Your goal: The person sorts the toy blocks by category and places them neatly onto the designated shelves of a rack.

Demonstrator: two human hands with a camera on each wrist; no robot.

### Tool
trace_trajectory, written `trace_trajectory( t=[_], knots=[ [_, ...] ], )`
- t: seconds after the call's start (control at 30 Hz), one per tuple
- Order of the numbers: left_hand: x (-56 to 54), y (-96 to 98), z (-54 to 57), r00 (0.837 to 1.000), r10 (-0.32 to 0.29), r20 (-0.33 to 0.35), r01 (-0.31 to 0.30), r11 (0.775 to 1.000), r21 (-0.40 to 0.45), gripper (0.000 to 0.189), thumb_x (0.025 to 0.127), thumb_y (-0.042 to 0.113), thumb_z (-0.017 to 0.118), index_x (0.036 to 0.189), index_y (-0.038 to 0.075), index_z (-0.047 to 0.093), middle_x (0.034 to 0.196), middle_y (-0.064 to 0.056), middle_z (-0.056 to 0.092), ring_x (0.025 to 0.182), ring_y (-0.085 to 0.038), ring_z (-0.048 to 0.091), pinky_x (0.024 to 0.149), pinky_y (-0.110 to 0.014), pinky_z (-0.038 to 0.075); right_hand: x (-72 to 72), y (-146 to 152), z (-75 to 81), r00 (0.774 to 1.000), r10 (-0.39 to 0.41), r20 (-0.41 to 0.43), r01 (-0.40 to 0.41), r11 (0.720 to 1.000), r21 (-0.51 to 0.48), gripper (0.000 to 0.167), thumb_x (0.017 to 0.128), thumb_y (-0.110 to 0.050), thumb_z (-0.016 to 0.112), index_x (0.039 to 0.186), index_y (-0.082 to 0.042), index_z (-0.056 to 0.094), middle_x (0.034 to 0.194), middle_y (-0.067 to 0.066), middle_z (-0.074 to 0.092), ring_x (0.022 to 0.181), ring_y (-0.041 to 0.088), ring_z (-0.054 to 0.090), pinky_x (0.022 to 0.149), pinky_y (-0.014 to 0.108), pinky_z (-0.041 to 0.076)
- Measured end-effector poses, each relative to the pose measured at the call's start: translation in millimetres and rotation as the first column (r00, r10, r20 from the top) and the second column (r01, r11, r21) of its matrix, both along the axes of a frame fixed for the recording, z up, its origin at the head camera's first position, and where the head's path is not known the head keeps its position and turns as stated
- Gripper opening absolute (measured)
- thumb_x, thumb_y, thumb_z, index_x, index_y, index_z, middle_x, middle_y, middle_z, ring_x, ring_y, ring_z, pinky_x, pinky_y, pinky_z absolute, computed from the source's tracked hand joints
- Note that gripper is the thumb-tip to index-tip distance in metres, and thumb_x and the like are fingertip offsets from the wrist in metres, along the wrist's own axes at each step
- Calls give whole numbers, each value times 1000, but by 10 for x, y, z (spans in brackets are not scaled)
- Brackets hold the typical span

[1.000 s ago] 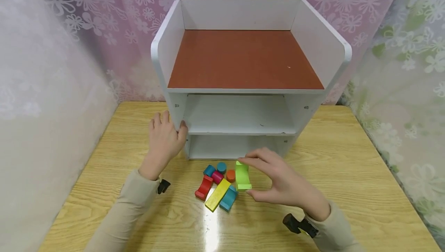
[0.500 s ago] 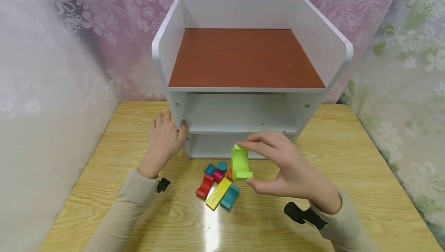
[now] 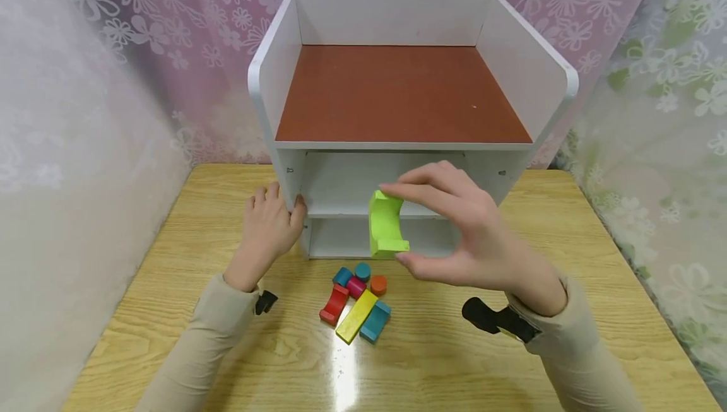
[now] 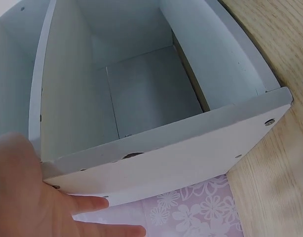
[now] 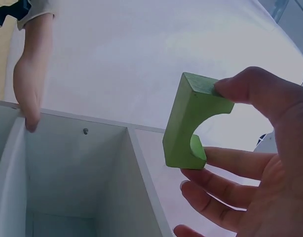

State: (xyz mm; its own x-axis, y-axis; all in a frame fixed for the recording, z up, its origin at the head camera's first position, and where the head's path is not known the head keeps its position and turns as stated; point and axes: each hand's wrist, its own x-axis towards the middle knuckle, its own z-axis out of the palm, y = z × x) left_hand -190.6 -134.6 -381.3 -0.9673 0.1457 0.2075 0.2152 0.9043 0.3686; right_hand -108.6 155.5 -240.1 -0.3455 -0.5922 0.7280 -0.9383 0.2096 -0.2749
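My right hand (image 3: 471,226) pinches a light green arch block (image 3: 386,226) between thumb and fingertips, in front of the white shelf unit's middle opening. The right wrist view shows the half-round cutout of the green arch block (image 5: 183,126) facing the palm. My left hand (image 3: 267,226) holds the left side panel of the white shelf unit (image 3: 261,93); its thumb is at the front edge, its fingers along the outside. In the left wrist view, straight fingers (image 4: 109,231) lie by that panel.
On the wooden table (image 3: 466,361) before the shelf lie a yellow bar block (image 3: 356,317), a red arch block (image 3: 334,305), a blue arch block (image 3: 375,322), an orange cylinder (image 3: 378,284) and several small blue and magenta cylinders. Floral curtains (image 3: 227,33) stand around.
My right hand has lifted the green arch block up from beside the other blocks to the shelf's middle level, uncovering the orange cylinder. The left hand stays at the side panel.
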Motion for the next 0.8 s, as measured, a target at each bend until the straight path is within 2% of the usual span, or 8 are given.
trace_trajectory(
  t=[0.23, 0.4, 0.67, 0.8],
  knots=[
    [8, 3, 11, 1000, -6, -7, 6, 1000, -3, 59, 104, 42, 24, 132, -3, 51, 127, -24, 50, 120, -47, 41, 101, -61, 30, -161, -94, 185, 999, 24, 45, -22, 999, -42, 51, 79, -18, 75, 124, 5, 64, 113, 13, 61, 107, 25, 54, 92, 33, 43],
    [8, -5, 5, 1000, -8, -10, 8, 1000, 4, 59, 104, 42, 23, 133, -1, 51, 130, -24, 50, 121, -48, 40, 101, -62, 29, -342, -155, 283, 998, 18, 67, -14, 998, -68, 54, 75, -12, 77, 125, 3, 64, 113, 12, 60, 106, 23, 54, 89, 34, 47],
    [2, -10, 7, 1000, -10, -8, 10, 1000, 8, 59, 104, 42, 24, 136, 0, 49, 128, -24, 50, 121, -48, 40, 101, -61, 29, -691, -197, 334, 999, 1, 52, 1, 1000, -23, 53, 81, -8, 76, 130, 3, 61, 117, 15, 57, 103, 22, 56, 83, 33, 53],
    [12, -5, 17, 1000, -10, 4, 10, 1000, 12, 59, 104, 42, 24, 135, -1, 49, 128, -24, 50, 121, -48, 40, 101, -61, 29, -811, -213, 356, 997, -45, 67, 44, 999, 13, 52, 83, -10, 77, 132, 0, 62, 121, 13, 58, 106, 22, 53, 86, 34, 50]
  ],
)
